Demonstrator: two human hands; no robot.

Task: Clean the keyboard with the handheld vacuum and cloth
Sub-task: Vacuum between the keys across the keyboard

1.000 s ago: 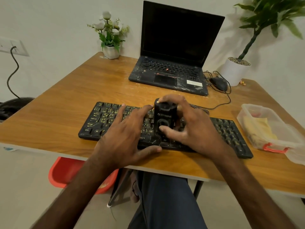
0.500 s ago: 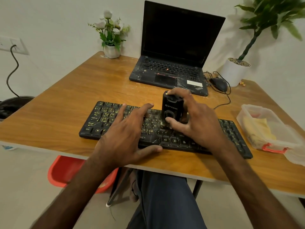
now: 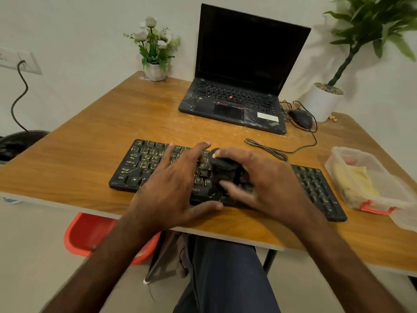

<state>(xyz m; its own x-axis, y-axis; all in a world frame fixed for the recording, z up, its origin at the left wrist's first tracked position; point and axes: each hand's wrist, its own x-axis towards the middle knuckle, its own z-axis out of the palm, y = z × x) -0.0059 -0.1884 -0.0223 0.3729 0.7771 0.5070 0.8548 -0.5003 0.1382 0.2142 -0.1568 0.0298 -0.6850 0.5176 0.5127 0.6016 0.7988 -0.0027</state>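
Gripping vacuum [image 3: 222,169] atop keyboard [image 3: 144,162]

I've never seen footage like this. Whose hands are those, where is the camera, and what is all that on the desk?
No machine here: a person wears a camera on the head, looking down at their own two hands. The left hand lies flat on a black keyboard, steadying it. The right hand grips a small black handheld vacuum pressed against the keys. Behind, on the wooden desk, are an open laptop, a mouse with its cable, a small flower pot and a larger potted plant. At the right, a clear plastic box holds a yellow cloth.
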